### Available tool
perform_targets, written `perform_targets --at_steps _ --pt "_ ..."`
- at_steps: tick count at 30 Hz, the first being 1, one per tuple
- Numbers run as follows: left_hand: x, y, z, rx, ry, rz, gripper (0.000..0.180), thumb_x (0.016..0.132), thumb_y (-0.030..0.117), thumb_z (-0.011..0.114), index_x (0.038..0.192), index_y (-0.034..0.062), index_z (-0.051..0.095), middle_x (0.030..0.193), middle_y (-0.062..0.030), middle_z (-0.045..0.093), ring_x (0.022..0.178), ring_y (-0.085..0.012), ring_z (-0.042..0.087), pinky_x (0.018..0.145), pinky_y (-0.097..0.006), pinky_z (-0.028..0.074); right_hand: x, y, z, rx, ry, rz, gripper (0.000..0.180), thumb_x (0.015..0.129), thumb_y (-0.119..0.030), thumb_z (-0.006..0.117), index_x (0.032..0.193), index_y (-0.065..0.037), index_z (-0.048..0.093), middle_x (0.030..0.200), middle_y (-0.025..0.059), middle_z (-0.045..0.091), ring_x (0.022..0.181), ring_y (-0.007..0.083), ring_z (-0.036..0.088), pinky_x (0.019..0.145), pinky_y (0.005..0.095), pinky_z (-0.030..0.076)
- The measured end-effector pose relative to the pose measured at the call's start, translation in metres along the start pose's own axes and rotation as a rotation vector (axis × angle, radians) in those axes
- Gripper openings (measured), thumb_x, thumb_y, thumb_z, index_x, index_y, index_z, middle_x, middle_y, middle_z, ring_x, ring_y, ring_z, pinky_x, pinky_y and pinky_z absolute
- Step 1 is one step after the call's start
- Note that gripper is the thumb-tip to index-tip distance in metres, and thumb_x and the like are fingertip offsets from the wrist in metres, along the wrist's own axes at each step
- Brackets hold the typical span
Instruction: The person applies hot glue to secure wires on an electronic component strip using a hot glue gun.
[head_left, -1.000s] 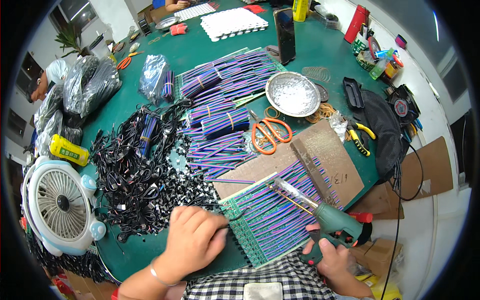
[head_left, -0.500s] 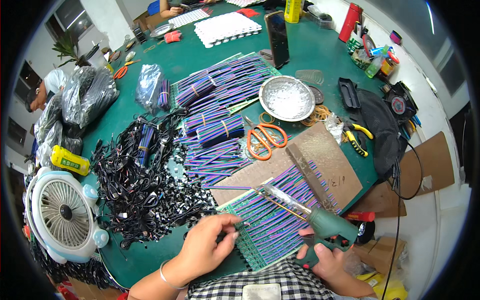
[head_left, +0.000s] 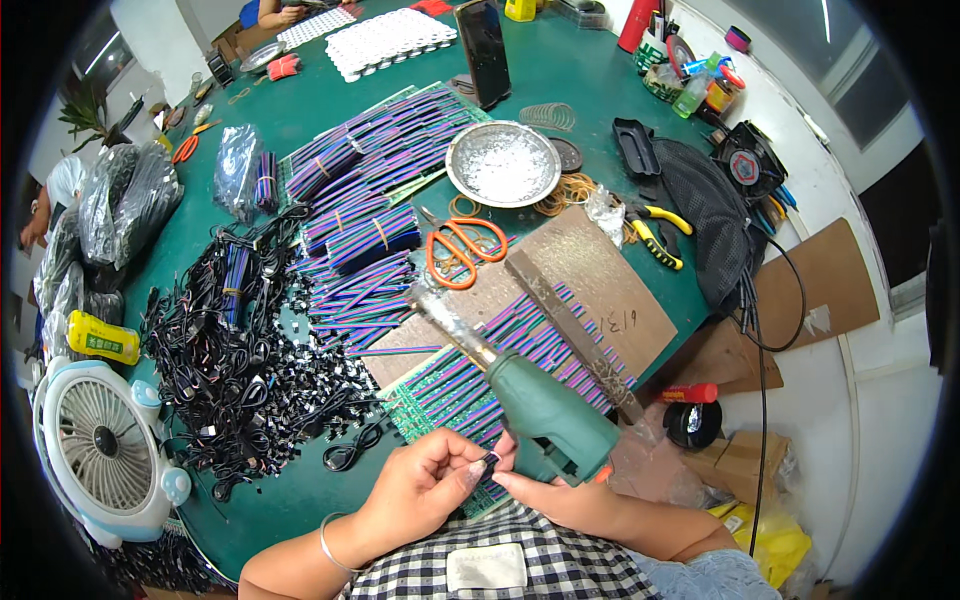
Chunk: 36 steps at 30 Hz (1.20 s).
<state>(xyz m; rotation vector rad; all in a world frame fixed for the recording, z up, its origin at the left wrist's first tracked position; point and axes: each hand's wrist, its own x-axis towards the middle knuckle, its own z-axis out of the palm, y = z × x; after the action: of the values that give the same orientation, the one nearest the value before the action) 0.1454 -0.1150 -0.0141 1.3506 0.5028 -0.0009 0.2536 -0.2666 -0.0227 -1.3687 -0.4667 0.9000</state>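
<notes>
My right hand [head_left: 560, 497] is closed round the handle of a green soldering gun [head_left: 550, 412], whose metal barrel points up and left. My left hand [head_left: 425, 485] pinches a small dark piece [head_left: 489, 462] between thumb and forefinger; its exact kind is too small to make out. Fingertips of my right hand come close to that piece. Beneath the gun, rows of multicoloured wire strips [head_left: 455, 395] lie across green circuit boards [head_left: 402, 412]. A flat metal bar [head_left: 572, 335] rests over the strips, on a brown board [head_left: 640, 300].
Orange-handled scissors [head_left: 452, 262] and a metal bowl [head_left: 502, 165] lie beyond the board. Black cables [head_left: 225, 390] are heaped left, beside a white fan [head_left: 105, 440]. Yellow-handled pliers [head_left: 660, 238] and an upright phone [head_left: 483, 55] stand farther off. Another person's hand [head_left: 290, 14] shows at the far edge.
The whole view has shifted, with the table's things now farther left. My right hand has brought the soldering gun left, near my left hand, which now pinches a small dark piece.
</notes>
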Motion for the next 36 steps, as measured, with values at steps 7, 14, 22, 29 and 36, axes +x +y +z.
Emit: perform_targets --at_steps 7,14,22,29,36 --pt "0.0 0.012 -0.005 0.244 -0.163 -0.067 0.012 0.09 0.011 0.058 0.097 0.0016 0.06 0.079 -0.0058 0.062 0.068 -0.011 0.057 0.062 -0.026 0.046 -0.001 0.004 -0.001 -0.104 0.067 -0.096 0.023 0.08 -0.001 0.068 0.101 -0.001 0.06 0.089 0.0057 0.066 0.079 0.0111 0.064 0.071 0.0267 0.053" --pt "0.009 0.049 -0.031 0.659 -0.529 0.248 0.012 0.089 0.009 0.056 0.097 0.0043 0.062 0.087 -0.0133 0.064 0.079 -0.0314 0.063 0.07 -0.038 0.05 0.0 -0.008 -0.003 0.194 -0.039 0.249 0.019 0.083 -0.003 0.064 0.1 -0.002 0.057 0.088 0.0032 0.061 0.073 0.0104 0.062 0.057 0.0237 0.049" --pt "0.01 0.0 -0.024 0.197 -0.192 -0.089 0.012 0.089 0.011 0.062 0.098 0.0034 0.06 0.066 0.0043 0.052 0.059 -0.0034 0.045 0.054 -0.021 0.039 -0.002 0.001 -0.007 -0.007 -0.024 0.107 0.03 0.083 0.002 0.062 0.111 0.0 0.05 0.098 0.0062 0.058 0.087 0.0124 0.061 0.076 0.0271 0.051" --pt "0.006 -0.008 -0.018 0.106 -0.101 -0.084 0.012 0.092 0.014 0.06 0.095 0.0032 0.057 0.067 0.0053 0.053 0.061 -0.0023 0.046 0.054 -0.02 0.039 -0.001 0.001 0.001 -0.034 0.049 -0.006 0.024 0.08 0.001 0.066 0.103 -0.002 0.058 0.095 0.0035 0.063 0.084 0.0087 0.06 0.072 0.0253 0.05" --pt "0.004 0.008 -0.011 0.109 -0.137 -0.172 0.015 0.095 0.02 0.056 0.096 0.0048 0.055 0.075 0.0012 0.058 0.064 -0.0036 0.051 0.055 -0.018 0.041 0.0 0.0 0.003 -0.054 0.053 -0.021 0.018 0.079 0.0 0.068 0.096 -0.002 0.062 0.087 0.0033 0.065 0.079 0.0095 0.061 0.071 0.0257 0.05"
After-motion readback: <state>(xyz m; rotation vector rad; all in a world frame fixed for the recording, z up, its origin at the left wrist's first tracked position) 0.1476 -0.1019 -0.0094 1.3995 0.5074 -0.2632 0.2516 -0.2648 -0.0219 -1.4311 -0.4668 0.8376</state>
